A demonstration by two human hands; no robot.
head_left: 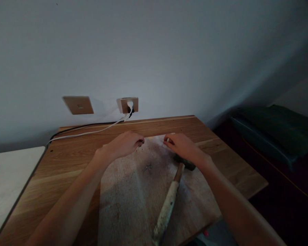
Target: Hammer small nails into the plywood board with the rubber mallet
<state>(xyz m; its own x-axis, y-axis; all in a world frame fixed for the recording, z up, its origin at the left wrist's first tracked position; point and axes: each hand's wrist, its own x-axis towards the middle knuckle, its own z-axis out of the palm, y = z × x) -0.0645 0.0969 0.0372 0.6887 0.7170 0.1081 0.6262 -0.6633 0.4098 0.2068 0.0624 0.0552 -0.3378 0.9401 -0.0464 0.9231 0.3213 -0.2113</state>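
Observation:
A pale, worn wooden board (pixel 123 201) lies on the table beneath both of my hands. My left hand (pixel 125 143) is over its far left corner, fingers curled together; whatever they may hold is too dark to make out. Over the far right part, my right hand (pixel 181 146) has thumb and fingers pinched, and their content is also unclear. A hammer (pixel 166 206) rests on the board, its worn handle towards me and its dark head partly behind my right wrist. Several small nails (pixel 148 167) lie in a loose pile mid-board. Tiny dark spots dot the board between my hands.
The wooden table (pixel 64 153) meets a wall with a plugged-in socket (pixel 135 104) and another wall plate (pixel 78 105). White and black cables (pixel 92 133) run along the table's back edge. A white surface (pixel 15 184) adjoins at left; a dark green padded item (pixel 272 133) is at right.

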